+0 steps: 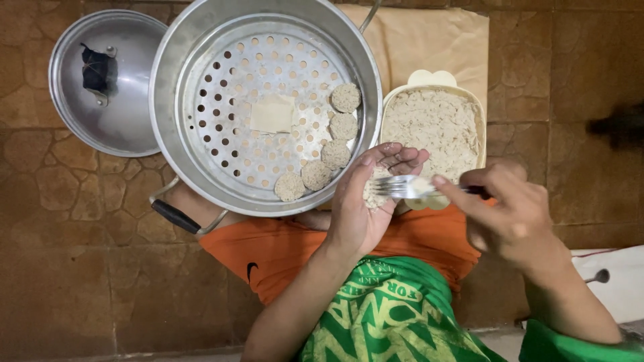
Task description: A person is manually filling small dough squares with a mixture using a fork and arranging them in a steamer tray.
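Two hands work over the person's lap, nearest the camera, above orange shorts [282,251] and a green shirt [389,315]. The left hand [365,201] is cupped palm-up, fingers half curled around a small lump of pale, grainy mixture [374,194] that rests in the palm. The right hand [510,211] is closed in a pinch on the handle of a metal fork [402,186], whose tines lie flat across the lump. The mixture looks soft, moist and crumbly, light in the hand, likely to stick a little and to break apart if squeezed hard; it seems best cradled from below in a hollowed palm and pressed gently rather than gripped at its edges. Just beyond the hands a cream rectangular tub [480,107] holds more of the same mixture, filling it nearly to the rim, and stands on a sheet of brown paper [429,40] on the tiled floor [80,221]. Left of the tub sits a large metal steamer pot [168,100] with a perforated tray [228,114]; five round patties [335,137] curve along the tray's right rim, touching or nearly touching one another, and a pale square piece [272,114] lies at the tray's middle. Farthest left, a metal lid [127,114] rests upturned on the floor, tucked against the pot's left rim.
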